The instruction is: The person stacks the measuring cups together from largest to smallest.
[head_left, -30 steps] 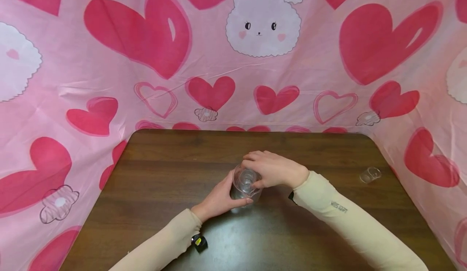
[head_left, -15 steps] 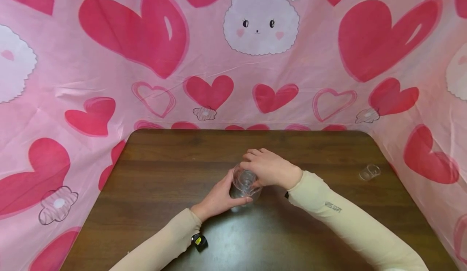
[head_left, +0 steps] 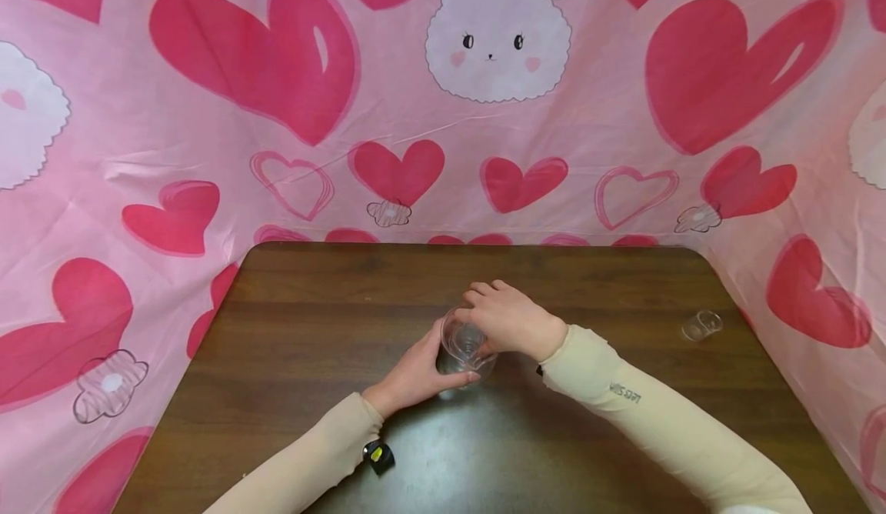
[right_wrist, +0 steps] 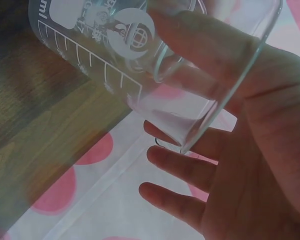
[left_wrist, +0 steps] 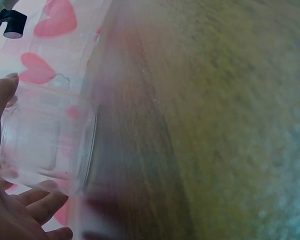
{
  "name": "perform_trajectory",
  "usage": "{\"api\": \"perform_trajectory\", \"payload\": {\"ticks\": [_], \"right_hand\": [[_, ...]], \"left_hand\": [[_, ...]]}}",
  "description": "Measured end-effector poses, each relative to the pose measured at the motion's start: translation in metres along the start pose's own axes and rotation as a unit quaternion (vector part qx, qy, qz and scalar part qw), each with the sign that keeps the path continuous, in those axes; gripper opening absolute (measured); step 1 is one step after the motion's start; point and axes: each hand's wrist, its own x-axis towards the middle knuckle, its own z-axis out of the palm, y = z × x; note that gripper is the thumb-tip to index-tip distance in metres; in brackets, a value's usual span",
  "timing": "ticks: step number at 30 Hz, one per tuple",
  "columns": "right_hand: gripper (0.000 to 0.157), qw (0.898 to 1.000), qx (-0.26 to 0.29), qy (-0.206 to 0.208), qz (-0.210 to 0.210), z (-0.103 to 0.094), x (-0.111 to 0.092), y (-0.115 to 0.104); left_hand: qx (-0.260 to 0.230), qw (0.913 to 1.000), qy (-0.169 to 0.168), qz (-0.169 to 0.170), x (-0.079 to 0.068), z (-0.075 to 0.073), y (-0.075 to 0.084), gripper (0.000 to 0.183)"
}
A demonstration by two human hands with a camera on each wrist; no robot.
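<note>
A clear glass beaker (right_wrist: 97, 55) with white printed graduations stands upright near the middle of the table. My left hand (head_left: 415, 368) grips its outside from the left, thumb along the near side; the left wrist view shows thumb and fingers around the glass (left_wrist: 45, 140). From the right and above, my right hand (head_left: 512, 320) reaches into the mouth. In the right wrist view its thumb and index finger are inside the rim, pinching a smaller glass vessel (right_wrist: 162, 67) nested within. The other right fingers extend outside the beaker wall.
A small clear beaker (head_left: 702, 326) sits near the right edge of the brown wooden table (head_left: 311, 306). A pink cloth (head_left: 401, 106) with hearts and rabbits hangs behind and on both sides of the table.
My right hand and forearm have shifted slightly left. The left hand keeps its grip on the beaker, which stays in the same place.
</note>
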Motion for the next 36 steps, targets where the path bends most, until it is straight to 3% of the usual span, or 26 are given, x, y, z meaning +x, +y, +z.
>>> {"api": "perform_trajectory", "payload": {"ticks": [11,20,36], "right_hand": [[0.059,1.000,-0.024,0.015,0.004,0.003,0.000,-0.004],[0.060,1.000,-0.004,0.007,0.000,0.001,0.000,-0.002],[0.038,0.998,0.021,0.044,-0.036,-0.002,-0.007,0.014]], "left_hand": [[0.001,1.0000,-0.001,-0.004,-0.001,0.001,0.000,0.109],[0.001,1.0000,-0.002,-0.010,-0.001,0.000,0.001,0.109],[0.007,1.0000,0.002,-0.006,0.000,0.001,0.001,0.104]]}}
